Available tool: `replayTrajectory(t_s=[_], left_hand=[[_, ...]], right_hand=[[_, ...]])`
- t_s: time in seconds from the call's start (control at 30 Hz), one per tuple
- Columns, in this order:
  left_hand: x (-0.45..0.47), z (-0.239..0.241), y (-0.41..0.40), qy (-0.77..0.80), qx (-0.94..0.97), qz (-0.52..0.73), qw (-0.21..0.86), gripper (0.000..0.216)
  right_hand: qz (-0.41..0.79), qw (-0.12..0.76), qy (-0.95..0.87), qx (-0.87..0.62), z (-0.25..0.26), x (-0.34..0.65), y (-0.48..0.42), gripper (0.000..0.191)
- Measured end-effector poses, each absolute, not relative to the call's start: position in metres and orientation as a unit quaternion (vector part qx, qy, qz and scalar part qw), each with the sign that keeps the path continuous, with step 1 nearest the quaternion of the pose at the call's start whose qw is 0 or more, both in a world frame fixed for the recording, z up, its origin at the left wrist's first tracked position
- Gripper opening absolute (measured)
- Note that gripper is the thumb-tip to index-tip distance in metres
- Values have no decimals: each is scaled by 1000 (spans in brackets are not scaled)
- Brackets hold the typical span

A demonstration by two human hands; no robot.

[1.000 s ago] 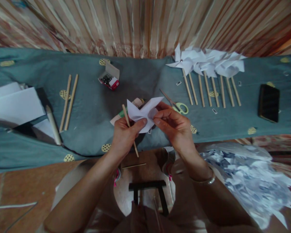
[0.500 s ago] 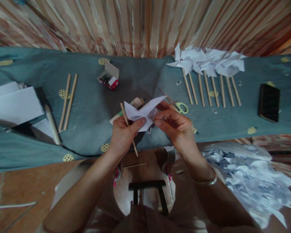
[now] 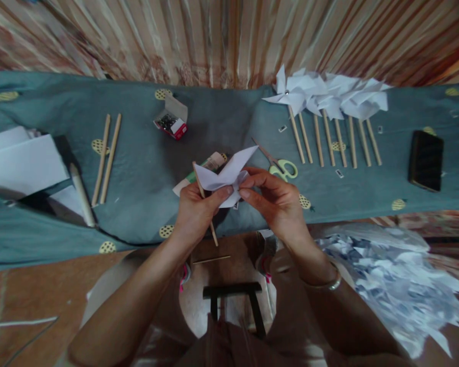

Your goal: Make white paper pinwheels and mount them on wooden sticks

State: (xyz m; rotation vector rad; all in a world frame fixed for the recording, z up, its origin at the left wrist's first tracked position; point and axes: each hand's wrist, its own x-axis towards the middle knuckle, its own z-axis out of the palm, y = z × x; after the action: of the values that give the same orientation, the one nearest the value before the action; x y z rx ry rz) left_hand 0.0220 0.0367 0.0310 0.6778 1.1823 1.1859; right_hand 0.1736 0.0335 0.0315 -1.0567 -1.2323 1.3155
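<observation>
My left hand (image 3: pixel 196 211) is closed round a thin wooden stick (image 3: pixel 213 235) and pinches the folded white paper pinwheel (image 3: pixel 225 176) with its thumb. My right hand (image 3: pixel 277 201) grips the same pinwheel from the right, fingers curled and pinched on its folds. Both hands hover over the near edge of the table covered in teal cloth (image 3: pixel 145 168). Behind the pinwheel lie a glue stick (image 3: pixel 210 164) and green-handled scissors (image 3: pixel 281 165).
Several finished pinwheels on sticks (image 3: pixel 329 117) lie at the back right, a black phone (image 3: pixel 425 160) further right. Two spare sticks (image 3: pixel 107 158), an open box of pins (image 3: pixel 172 122) and white paper sheets (image 3: pixel 19 163) lie to the left. Paper scraps (image 3: pixel 398 280) pile on the floor.
Both hands and the pinwheel have barely shifted; my right fingers have closed in a little on the paper's centre.
</observation>
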Motion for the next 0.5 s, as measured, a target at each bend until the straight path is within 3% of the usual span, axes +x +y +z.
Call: replayTrajectory(t_s=[0.5], left_hand=[[22,31,38,514,335,510,603,20]], right_hand=[[450,509,-574,-457,31,170,33,7]])
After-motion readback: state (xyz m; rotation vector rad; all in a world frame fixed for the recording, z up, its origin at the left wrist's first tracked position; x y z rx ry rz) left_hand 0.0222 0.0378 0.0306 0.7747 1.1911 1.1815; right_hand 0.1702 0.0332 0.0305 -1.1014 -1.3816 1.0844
